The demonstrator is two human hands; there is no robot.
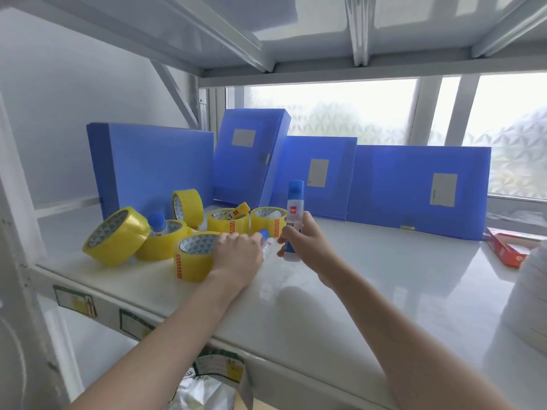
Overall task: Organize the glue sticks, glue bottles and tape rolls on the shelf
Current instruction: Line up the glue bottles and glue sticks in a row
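The right hand (pixel 299 238) gripped an upright glue bottle (pixel 294 220) just above the shelf (pixel 370 279). The left hand (pixel 236 255) was closed around a second glue bottle (pixel 270 245), which lay on its side beside a yellow tape roll (pixel 194 257). The other tape rolls (pixel 142 232) were crowded together at the left. I judged that the tall bottle could tip over if it was set down carelessly, and the rolls standing on edge could roll away if a hand pushed them.

Tape rolls (pixel 165 232) clustered left on shelf (pixel 370 276); 4 file boxes (pixel 414 187) stood behind, far; carton (pixel 507 251) lay far right.
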